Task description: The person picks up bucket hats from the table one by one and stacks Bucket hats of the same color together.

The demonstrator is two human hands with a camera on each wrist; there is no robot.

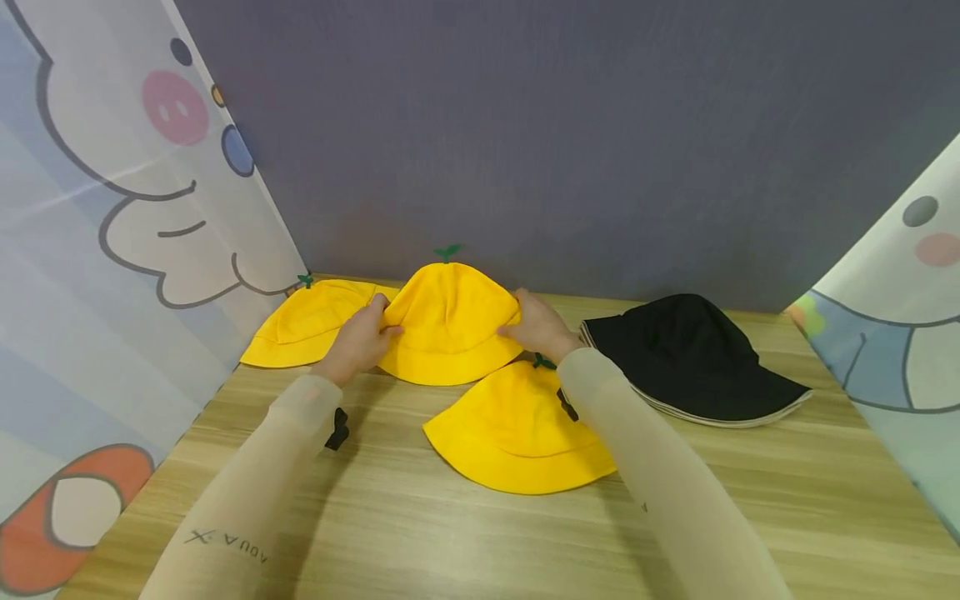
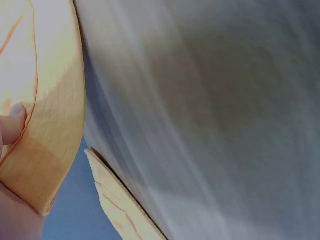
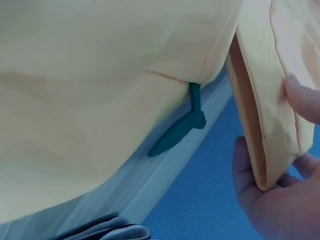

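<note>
wood-grain bench (image 1: 375, 525); left hand (image 1: 362, 337) and right hand (image 1: 543, 324), fingers (image 3: 302, 100) grasping yellow hat (image 1: 450, 312), green sprout (image 1: 447, 252) on top, brim (image 1: 450, 367) apparently stitched.

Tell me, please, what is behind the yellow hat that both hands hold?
Behind the held yellow hat, a grey wall shows around its green sprout. Whatever the hat itself covers in the head view cannot be seen.

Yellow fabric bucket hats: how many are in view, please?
3: the left hat on the wooden table, the middle hat held by the left hand and right hand, and the near hat partly behind the cream right sleeve. Others could be hidden.
</note>
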